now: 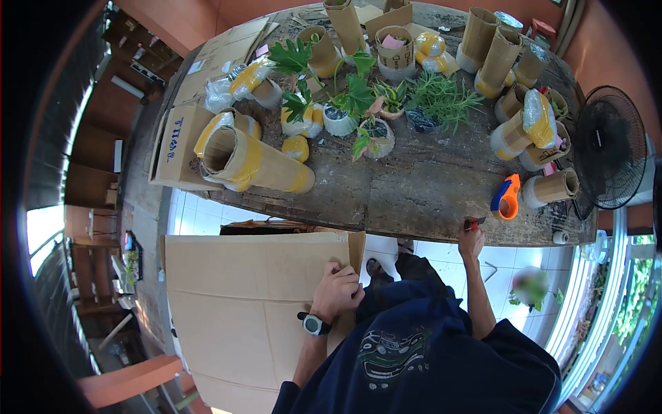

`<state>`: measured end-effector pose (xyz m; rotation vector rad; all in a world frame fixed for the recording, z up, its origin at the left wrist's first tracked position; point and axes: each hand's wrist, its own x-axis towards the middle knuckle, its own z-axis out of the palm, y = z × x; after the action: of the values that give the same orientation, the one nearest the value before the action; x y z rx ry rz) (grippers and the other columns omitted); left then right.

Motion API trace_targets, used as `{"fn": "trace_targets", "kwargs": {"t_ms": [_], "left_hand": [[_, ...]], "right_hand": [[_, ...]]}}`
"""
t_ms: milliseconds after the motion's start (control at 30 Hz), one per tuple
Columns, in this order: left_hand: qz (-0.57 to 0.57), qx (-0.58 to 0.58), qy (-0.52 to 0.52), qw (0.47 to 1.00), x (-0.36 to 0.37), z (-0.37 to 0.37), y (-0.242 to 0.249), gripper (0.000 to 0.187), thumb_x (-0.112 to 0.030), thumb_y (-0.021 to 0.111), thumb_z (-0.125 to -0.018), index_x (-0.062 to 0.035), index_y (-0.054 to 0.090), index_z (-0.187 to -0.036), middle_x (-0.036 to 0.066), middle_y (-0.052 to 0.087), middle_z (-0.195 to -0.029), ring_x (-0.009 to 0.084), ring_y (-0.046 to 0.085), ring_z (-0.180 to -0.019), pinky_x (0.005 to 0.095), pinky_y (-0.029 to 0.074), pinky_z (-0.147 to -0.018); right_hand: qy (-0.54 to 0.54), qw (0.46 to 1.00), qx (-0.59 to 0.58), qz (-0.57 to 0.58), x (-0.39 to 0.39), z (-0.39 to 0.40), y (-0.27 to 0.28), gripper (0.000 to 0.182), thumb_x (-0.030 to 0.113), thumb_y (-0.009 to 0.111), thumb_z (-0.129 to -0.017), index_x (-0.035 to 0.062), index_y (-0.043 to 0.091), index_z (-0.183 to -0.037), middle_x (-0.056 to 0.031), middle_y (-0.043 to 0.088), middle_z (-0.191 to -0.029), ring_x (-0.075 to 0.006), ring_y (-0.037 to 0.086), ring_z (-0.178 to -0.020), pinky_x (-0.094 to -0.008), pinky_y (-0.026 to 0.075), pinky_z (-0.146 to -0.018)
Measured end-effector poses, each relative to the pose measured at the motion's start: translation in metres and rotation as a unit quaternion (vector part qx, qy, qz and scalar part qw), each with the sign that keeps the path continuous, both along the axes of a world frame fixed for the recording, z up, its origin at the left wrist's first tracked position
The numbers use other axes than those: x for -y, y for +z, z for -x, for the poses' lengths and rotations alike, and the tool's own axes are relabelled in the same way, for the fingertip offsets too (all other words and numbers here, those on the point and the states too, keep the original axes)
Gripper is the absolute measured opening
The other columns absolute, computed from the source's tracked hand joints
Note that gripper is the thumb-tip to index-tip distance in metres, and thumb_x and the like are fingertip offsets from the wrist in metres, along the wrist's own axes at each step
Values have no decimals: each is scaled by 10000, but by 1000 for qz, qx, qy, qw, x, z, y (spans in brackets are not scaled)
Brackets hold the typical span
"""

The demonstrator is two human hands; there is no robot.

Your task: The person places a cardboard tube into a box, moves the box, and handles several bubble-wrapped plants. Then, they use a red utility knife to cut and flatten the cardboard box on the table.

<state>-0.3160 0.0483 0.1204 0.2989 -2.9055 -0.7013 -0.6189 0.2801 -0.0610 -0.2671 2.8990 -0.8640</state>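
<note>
My left hand (338, 291), with a watch at the wrist, lies curled on a large flat piece of cardboard (234, 297), close to its right edge. Its fingers are closed on the cardboard near that edge. At the table's front edge, my right hand (472, 243) is closed around a small red-and-black tool (474, 223); its exact kind is too small to make out. An orange and blue tape dispenser (509, 198) lies on the table just beyond that hand. Part of an open carton's inside (262, 228) shows behind the cardboard.
The wooden table (414, 193) carries potted plants (352, 100), a large cardboard tube (265, 162) and several tape-wrapped cardboard tubes (498, 58). A black fan (610, 148) stands at the right. A printed carton (181, 148) rests at the left, and a tape roll (561, 238) sits near the front right corner.
</note>
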Motion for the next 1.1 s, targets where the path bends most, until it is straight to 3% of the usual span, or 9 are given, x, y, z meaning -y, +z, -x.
{"fn": "trace_targets", "kwargs": {"t_ms": [200,400,500,600,767,1100], "left_hand": [[3,21,-1,1000,1,1,3,237,-126,711,-735,-87,594,-533,-9,601,-661,149,580,-760,361,394,-843],[-1,1,-7,1000,4,-1,-2,223,-126,712,-730,-84,607,-539,-14,604,-666,145,578,-757,360,395,-839],[-1,-34,-8,999,5,2,0,236,-76,715,-699,-102,568,-516,-19,573,-602,145,567,-682,342,381,-769],[0,7,-5,1000,5,0,2,219,-113,715,-723,-87,600,-538,-16,601,-660,144,575,-745,359,394,-832],[-6,0,-8,1000,6,-3,-2,216,-110,715,-726,-86,601,-545,-16,600,-659,147,574,-738,358,391,-820],[-4,4,-4,1000,7,-2,-1,211,-118,712,-733,-80,608,-553,-6,593,-658,153,581,-750,362,391,-823]], "right_hand": [[9,999,21,-39,-2,2,2,231,272,634,-906,73,721,-985,-242,687,-829,-427,678,-822,-503,520,-693],[1,1000,-13,2,-1,5,-2,229,278,639,-905,92,717,-1013,-233,689,-838,-425,677,-820,-500,520,-687],[-3,1000,-6,-22,-6,3,-5,234,289,638,-908,98,720,-1016,-227,692,-843,-420,678,-820,-495,522,-686],[-8,1000,-1,-30,-5,4,-5,246,305,636,-913,101,721,-1023,-227,692,-842,-416,680,-816,-491,523,-684],[-11,1000,-13,2,-6,4,-5,249,309,639,-912,103,722,-1024,-232,689,-828,-418,679,-804,-490,524,-682],[-11,999,-5,-34,-5,8,-14,283,286,633,-910,9,691,-928,-247,682,-809,-433,675,-790,-511,519,-687]]}}
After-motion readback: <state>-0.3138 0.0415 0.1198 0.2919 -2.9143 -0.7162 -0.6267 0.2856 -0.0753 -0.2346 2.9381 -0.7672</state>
